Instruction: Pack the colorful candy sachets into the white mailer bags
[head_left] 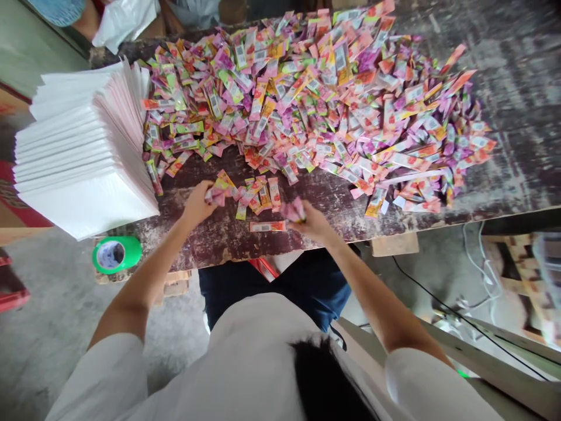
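My left hand [200, 203] is closed on several small candy packets [221, 188] in pink and yellow wrappers, just above the table's near part. My right hand [310, 221] grips another bunch of pinkish packets [294, 210], slightly blurred. Between the hands lies a small loose group of packets [258, 196]. One orange stick packet [267, 226] with a barcode lies flat near the table edge. Beyond them spreads a large heap of colourful packets [302, 99] in pink, purple, green and orange.
A tall stack of white padded envelopes [79, 152] stands on the table's left end. A green tape roll [116, 255] sits at the near left corner. The worn dark table [517, 105] extends right. Another person's arm and a white plastic bag [125, 23] show at the far left.
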Tool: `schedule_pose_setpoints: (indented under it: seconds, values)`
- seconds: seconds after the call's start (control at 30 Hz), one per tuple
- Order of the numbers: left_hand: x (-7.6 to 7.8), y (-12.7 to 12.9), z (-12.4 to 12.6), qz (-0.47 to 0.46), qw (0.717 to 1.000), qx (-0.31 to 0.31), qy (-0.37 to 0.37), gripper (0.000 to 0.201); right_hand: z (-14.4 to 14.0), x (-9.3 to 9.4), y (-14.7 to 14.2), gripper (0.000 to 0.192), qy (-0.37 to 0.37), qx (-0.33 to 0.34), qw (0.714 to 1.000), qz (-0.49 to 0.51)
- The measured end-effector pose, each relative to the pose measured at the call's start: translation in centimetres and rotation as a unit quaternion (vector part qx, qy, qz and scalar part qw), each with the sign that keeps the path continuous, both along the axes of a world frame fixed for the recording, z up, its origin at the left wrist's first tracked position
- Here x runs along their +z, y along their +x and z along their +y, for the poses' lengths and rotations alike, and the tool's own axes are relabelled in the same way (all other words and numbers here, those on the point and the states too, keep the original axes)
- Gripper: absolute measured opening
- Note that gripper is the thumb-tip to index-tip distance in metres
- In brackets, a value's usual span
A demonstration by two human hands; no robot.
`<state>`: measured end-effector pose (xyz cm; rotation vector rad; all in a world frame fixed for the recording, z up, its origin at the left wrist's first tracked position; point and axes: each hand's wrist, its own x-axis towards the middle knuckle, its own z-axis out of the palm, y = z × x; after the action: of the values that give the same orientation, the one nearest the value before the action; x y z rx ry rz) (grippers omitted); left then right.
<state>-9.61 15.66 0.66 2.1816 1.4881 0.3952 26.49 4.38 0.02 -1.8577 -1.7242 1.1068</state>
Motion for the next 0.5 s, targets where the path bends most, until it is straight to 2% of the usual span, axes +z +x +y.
schedule_pose_setpoints:
  seconds: [0.07, 0.13, 0.2, 0.27, 0.33, 0.4, 0.43, 0.5]
  values:
    - [-0.2, 2.1, 3.0, 0.030, 0.997, -0.063, 0.016, 0.053, 0.0, 0.0, -2.7, 0.041, -0.004, 0.100, 0.993, -0.064]
    - [-0.6, 3.7, 5.3, 0.088, 0.989, -0.120, 0.010, 0.048, 0.6, -0.2, -5.2, 0.038, 0.011, 0.175, 0.975, -0.137]
    - [-0.9, 4.0, 6.3, 0.141, 0.979, -0.144, -0.005, 0.034, 1.2, -0.5, -6.5, 0.034, 0.013, 0.201, 0.960, -0.196]
    - [-1.0, 2.9, 6.1, 0.165, 0.978, -0.131, -0.008, 0.025, 1.0, -0.7, -6.6, 0.029, 0.010, 0.200, 0.956, -0.215]
    - [-0.9, 0.7, 4.6, 0.154, 0.985, -0.083, 0.004, 0.023, 0.1, -0.9, -5.6, 0.024, 0.021, 0.188, 0.963, -0.190]
    - [-0.7, -1.7, 2.3, 0.093, 0.995, 0.010, 0.018, 0.026, -1.5, -1.3, -3.8, 0.020, 0.024, 0.148, 0.981, -0.123]
    - [-0.6, -2.6, 1.0, 0.043, 0.996, 0.080, 0.015, 0.026, -2.1, -1.5, -2.8, 0.018, 0.016, 0.108, 0.991, -0.077]
    - [-0.6, -3.3, -1.8, -0.062, 0.970, 0.235, -0.005, 0.025, -2.8, -2.1, -0.6, 0.019, 0.000, -0.012, 1.000, 0.016]
